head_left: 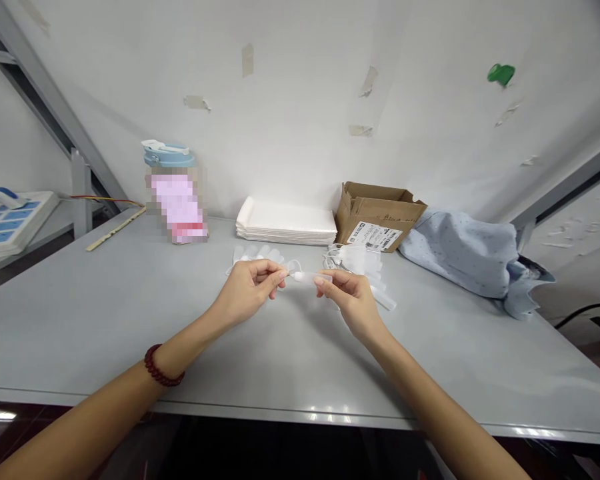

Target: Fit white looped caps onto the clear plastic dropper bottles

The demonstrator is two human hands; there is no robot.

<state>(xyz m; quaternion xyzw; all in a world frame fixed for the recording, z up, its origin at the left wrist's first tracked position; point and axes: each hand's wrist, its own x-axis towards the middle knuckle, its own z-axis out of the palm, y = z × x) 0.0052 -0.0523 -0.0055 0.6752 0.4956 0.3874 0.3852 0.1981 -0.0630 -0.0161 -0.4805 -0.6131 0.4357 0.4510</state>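
Between my two hands is a small translucent white strip point(306, 277) with a thin white cord loop at its left end. My right hand point(353, 300) pinches the strip's flat right part between thumb and fingers. With thumb and forefinger together, my left hand point(247, 290) grips the cord end of the same strip. Just behind my left hand lie several similar white strips point(253, 253), partly covered by it. A looser pile of white strips with cords point(365, 259) rests behind my right hand.
A stack of white padded envelopes point(287, 223) and an open cardboard box point(380, 208) stand by the wall. Light blue cloth point(460, 253) lies at the right. At the left are a blue-lidded container point(169, 157), a wooden stick point(115, 229) and a power strip point(15, 223).
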